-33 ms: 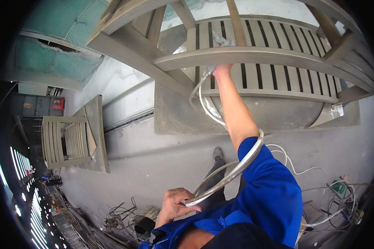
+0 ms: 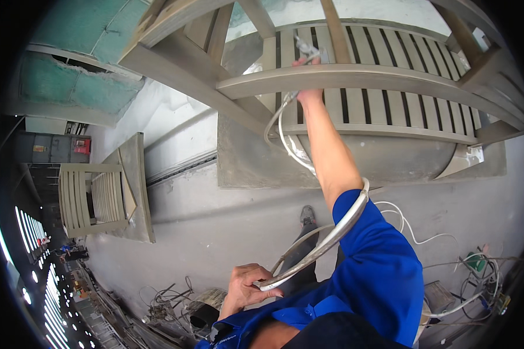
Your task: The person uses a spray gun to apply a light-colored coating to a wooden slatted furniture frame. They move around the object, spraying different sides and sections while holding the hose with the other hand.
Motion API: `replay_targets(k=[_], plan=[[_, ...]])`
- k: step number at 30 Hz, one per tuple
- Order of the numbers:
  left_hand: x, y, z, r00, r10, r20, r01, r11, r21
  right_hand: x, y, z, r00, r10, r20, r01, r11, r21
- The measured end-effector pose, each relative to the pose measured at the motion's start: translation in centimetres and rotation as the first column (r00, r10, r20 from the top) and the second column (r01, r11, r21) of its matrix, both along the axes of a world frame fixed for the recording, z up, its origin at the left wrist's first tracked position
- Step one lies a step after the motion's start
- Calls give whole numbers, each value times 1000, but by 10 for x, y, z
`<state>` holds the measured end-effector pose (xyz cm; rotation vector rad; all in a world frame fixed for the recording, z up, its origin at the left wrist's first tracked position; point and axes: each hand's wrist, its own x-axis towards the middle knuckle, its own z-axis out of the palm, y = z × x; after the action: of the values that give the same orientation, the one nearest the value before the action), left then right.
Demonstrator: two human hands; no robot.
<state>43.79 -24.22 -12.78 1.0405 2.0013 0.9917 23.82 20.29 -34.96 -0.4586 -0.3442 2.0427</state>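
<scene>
Grey-beige finish covers the slats (image 2: pixel 364 46) and the cross rail (image 2: pixel 343 75) of the slatted frame (image 2: pixel 186 75), located on the grey platform (image 2: pixel 244 168). The right hand (image 2: pixel 310 95) reaches behind the cross rail, closed on a silver hand tool (image 2: pixel 306 49) above the slats; the rail hides part of the grip. The left hand (image 2: pixel 247 287) is clamped around the hoses (image 2: pixel 337 235), which pass against the right sleeve (image 2: pixel 372 232). Status, as judged: work on the frame is in progress. Slats and rail appear largely uniform; the upright (image 2: pixel 335 35) looks browner and possibly remains to be treated. Completion of hidden faces cannot be determined. A second slatted piece (image 2: pixel 73 198) stands well apart at left, status unconfirmed.
</scene>
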Motion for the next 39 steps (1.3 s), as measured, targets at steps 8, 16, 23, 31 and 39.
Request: replay_targets(k=[8,16,23,31,39], plan=[[-35,-8,-35,993,-33,111,26,998,64,-16,-5,14,958,22,287,-31,999,28],[4,-3,-108,896,-371,244,376,926,28,183,11,11,831,-274,484,384,912,-143],[104,73,-223,945,-315,93,319,948,-28,449,173,-23,573,-700,427,765,644,29],[209,191,-186,850,-458,262,463,885,44,538,365,1,593,-782,190,795,606,12],[258,197,-224,929,-229,291,232,972,27,518,422,6,527,-814,244,792,575,207]])
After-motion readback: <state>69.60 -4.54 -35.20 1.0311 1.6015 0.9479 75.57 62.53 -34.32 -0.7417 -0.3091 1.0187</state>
